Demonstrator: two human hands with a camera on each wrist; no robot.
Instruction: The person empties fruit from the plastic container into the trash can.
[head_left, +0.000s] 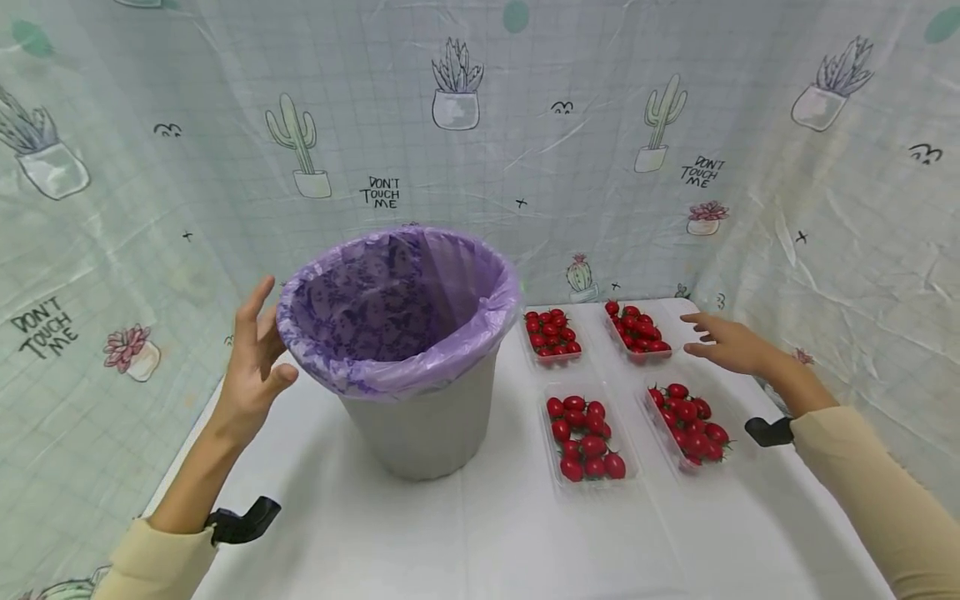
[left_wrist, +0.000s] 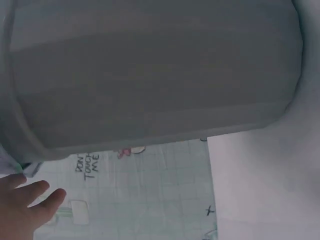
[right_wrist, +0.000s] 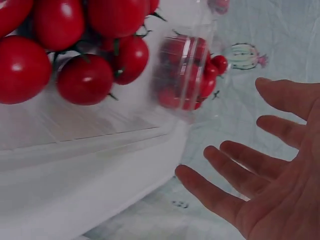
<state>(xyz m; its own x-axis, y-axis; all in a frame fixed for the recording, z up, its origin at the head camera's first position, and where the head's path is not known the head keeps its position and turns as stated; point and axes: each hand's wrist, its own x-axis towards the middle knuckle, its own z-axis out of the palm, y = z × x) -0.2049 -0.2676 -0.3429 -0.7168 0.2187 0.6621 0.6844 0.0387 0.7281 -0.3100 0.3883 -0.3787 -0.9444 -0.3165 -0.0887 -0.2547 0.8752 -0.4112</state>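
Note:
A grey trash bin (head_left: 427,425) stands on the left half of the white table, its rim wrapped by a purple bag (head_left: 420,375). My left hand (head_left: 251,367) is spread beside the bin's left rim, holding nothing. In the left wrist view, the bin's grey side fills most of the picture, with my fingers (left_wrist: 42,202) near the rim. My right hand (head_left: 723,342) hovers with extended fingers just right of the back right clear tray of cherry tomatoes (head_left: 641,333). Its grip is bare in the right wrist view, where tomatoes (right_wrist: 85,77) lie close by.
Three more clear trays hold cherry tomatoes: one at the back (head_left: 552,337), one in front (head_left: 588,442) and one at front right (head_left: 690,425). A cactus-printed curtain (head_left: 510,158) encloses the white table (head_left: 517,542) at the back and sides.

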